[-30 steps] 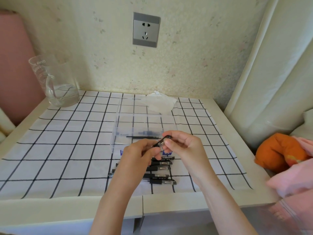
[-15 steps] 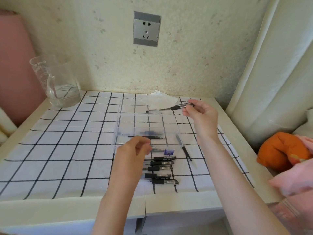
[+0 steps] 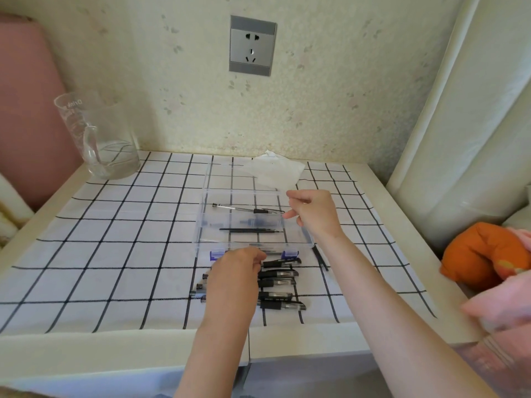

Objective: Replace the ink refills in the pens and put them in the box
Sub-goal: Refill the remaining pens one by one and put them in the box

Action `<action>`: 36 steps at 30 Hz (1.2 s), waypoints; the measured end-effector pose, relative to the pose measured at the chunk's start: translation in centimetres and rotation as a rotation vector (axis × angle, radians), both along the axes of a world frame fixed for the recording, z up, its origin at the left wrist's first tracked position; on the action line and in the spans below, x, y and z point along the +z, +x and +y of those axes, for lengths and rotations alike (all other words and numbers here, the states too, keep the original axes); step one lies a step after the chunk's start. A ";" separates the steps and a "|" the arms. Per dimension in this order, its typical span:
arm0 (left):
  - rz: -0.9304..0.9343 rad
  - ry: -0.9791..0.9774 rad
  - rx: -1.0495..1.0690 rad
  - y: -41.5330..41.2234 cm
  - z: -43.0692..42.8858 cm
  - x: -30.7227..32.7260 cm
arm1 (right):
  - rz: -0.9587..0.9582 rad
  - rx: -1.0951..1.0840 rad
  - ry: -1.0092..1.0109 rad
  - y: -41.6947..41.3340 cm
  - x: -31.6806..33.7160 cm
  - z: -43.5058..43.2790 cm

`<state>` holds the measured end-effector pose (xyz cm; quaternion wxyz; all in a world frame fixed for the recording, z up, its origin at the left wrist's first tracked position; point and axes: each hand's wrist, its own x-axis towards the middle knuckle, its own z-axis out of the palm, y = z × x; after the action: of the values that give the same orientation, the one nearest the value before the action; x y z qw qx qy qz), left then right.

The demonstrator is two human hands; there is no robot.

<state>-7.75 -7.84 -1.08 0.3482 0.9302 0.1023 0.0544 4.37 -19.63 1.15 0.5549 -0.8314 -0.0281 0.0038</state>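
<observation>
While just above the box (image 3: 209, 225), right hand (image 3: 313, 214) loose, half-open, empty.

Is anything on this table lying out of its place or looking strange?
One thin black stick, probably a refill, lies alone on the cloth beside the front right corner of the box, apart from the pen pile. Nothing looks spilled or broken.

A grid-patterned cloth (image 3: 115, 254) covers most of the white table (image 3: 86, 346).
</observation>
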 end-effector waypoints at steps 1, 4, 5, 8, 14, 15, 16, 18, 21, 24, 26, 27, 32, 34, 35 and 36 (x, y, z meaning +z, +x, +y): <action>-0.007 0.006 0.006 0.1 -0.1 -0.1 | -0.010 -0.009 0.003 -0.2 0.1 -0.1; -0.013 -0.010 0.037 0.3 -0.2 -0.4 | -0.034 -0.024 0.070 -1.0 0.4 -0.4; -0.011 -0.008 0.043 0.3 -0.2 -0.5 | -0.040 -0.018 0.082 -1.3 0.6 -0.5; 0.010 0.009 0.028 0.8 -0.2 -0.8 | -0.053 0.015 0.099 -2.5 1.2 -0.7; 0.047 0.102 0.019 1.2 -0.5 -0.9 | -0.071 0.062 0.096 -4.7 1.7 -1.6; 0.043 0.106 0.025 1.1 -0.5 -0.9 | -0.076 0.074 0.088 -5.1 1.7 -1.8; 0.034 0.106 0.031 1.0 -0.6 -0.8 | -0.078 0.084 0.088 -5.4 1.6 -1.9; 0.008 0.111 0.044 0.7 -0.6 -0.8 | -0.069 0.098 0.104 -6.1 1.3 -2.2; -0.015 0.134 0.057 0.4 -0.7 -0.6 | -0.053 0.113 0.071 -7.1 0.5 -2.4; -0.026 0.129 0.078 0.2 -0.8 -0.3 | -0.064 0.129 0.015 -8.0 -0.4 -2.7; -0.019 0.098 0.094 0.0 -0.8 -0.1 | -0.069 0.118 0.002 -8.4 -0.7 -3.1; -0.022 0.075 0.096 -0.1 -0.8 0.1 | -0.069 0.104 -0.005 -8.6 -0.8 -3.2; -0.165 -0.138 0.075 -0.8 -0.8 1.6 | -0.130 -0.009 0.062 -9.7 -1.2 -3.1; -0.212 -0.206 0.024 -1.0 -0.7 2.2 | -0.094 -0.013 0.094 -9.9 -1.4 -2.7; -0.216 -0.243 -0.007 -1.1 -0.6 2.4 | -0.059 0.009 0.125 -10.0 -1.4 -2.5; -0.209 -0.273 -0.038 -1.2 -0.4 2.5 | -0.026 0.041 0.168 -10.0 -1.2 -2.3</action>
<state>-8.96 -8.28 1.45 0.4812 0.8652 0.0546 0.1298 -5.59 -21.91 -0.07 0.6221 -0.7811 -0.0527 0.0021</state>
